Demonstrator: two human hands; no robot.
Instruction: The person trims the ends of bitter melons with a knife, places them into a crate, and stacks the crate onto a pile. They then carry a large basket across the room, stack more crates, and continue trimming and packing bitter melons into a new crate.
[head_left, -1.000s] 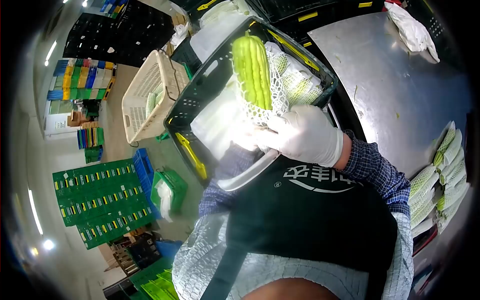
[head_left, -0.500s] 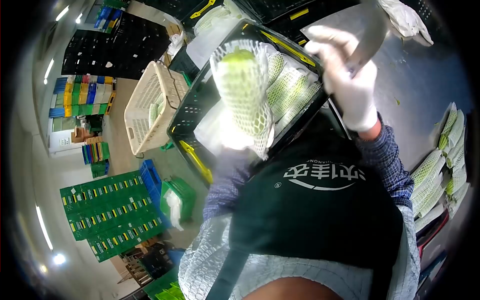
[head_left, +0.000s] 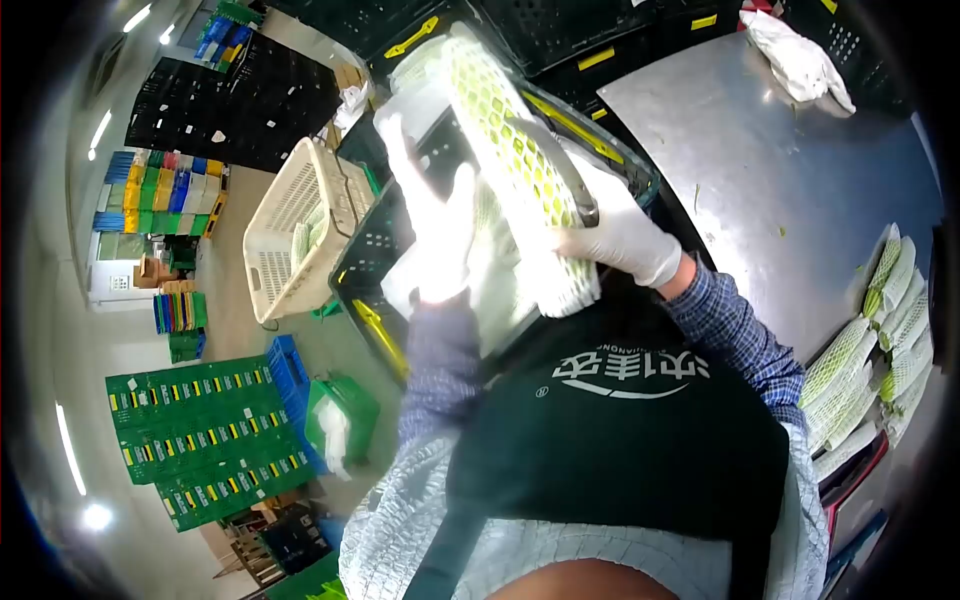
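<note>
My right hand [head_left: 625,230], in a white glove, is closed round the lower part of a long green vegetable [head_left: 500,130] in a white foam net sleeve. The same hand also holds a knife [head_left: 567,165], its dark curved blade lying along the sleeve. My left hand [head_left: 440,220], gloved too and overexposed, is to the left with thumb and fingers apart, holding nothing I can see. Both hands are over a black crate [head_left: 370,240] with yellow handles. More net-sleeved vegetables in it are mostly hidden by the hands and the held one.
A cream plastic basket [head_left: 275,255] stands left of the crate. To the right is a metal table [head_left: 730,150] with a white cloth [head_left: 795,60] and several sleeved vegetables [head_left: 840,375]. Green crates [head_left: 205,430] and a green bin [head_left: 360,415] are at the lower left.
My right hand has come down and left with the knife and now grips the sleeved vegetable. My left hand has let go of it and opened. The vegetable now slants to the upper left.
</note>
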